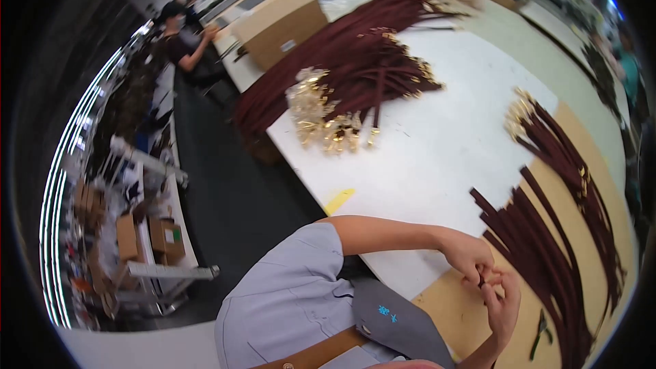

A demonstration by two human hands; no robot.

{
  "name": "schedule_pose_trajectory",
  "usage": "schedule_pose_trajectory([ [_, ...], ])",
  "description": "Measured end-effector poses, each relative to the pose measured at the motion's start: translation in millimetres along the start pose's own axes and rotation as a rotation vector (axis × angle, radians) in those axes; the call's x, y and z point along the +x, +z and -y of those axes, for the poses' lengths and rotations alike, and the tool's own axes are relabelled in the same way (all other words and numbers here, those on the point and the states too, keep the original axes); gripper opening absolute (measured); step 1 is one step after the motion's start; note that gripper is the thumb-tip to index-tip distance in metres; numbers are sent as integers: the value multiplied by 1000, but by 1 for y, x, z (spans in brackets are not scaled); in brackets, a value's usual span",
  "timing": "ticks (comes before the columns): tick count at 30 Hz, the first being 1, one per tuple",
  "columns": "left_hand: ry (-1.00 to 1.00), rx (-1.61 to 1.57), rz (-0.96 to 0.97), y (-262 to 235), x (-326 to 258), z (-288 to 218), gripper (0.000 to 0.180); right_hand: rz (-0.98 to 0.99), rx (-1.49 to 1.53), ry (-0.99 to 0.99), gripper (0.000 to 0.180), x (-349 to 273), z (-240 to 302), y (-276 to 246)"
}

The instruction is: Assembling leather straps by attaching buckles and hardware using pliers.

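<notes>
Grey shirt (287,294) nearest; left hand (469,254) and right hand (503,303) pinch 1 dark piece (481,282) between them.

Right of the fingers (507,281), long, flat, dark-maroon straps (536,253) look matt and cloth-like. Beneath the fingers, a flat tan board (445,295) appears smooth and matt. Well ahead and left of them, small gold-coloured metal fittings (373,138) gleam beside crinkled, glossy clear plastic wrapping (307,96); beyond, a brown rectangular cardboard box (280,33) looks dull.
</notes>
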State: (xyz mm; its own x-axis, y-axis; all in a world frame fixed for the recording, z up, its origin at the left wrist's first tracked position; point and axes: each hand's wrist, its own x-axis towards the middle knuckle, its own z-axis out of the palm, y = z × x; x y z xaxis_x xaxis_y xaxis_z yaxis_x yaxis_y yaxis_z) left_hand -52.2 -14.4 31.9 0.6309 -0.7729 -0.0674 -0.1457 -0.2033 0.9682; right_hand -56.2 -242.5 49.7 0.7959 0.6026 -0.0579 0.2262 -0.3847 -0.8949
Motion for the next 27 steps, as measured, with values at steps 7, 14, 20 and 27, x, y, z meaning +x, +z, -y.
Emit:
schedule_pose_trajectory([
  [7, 399, 677, -833, -9, -18, -26, 15, -165, 266, -79, 15, 27, 5, 16],
  [14, 204, -657, -970, 41, 0, -11, 23, -305, 386, -106, 19, 43, 24, 40],
  [20, 387, -937, -991, 46, 13, -1, 33, -384, 423, -197, 19, 39, 12, 49],
  [27, 305, -1060, -942, 55, 17, -12, 35, -337, 324, -84, 17, 38, -8, 54],
])
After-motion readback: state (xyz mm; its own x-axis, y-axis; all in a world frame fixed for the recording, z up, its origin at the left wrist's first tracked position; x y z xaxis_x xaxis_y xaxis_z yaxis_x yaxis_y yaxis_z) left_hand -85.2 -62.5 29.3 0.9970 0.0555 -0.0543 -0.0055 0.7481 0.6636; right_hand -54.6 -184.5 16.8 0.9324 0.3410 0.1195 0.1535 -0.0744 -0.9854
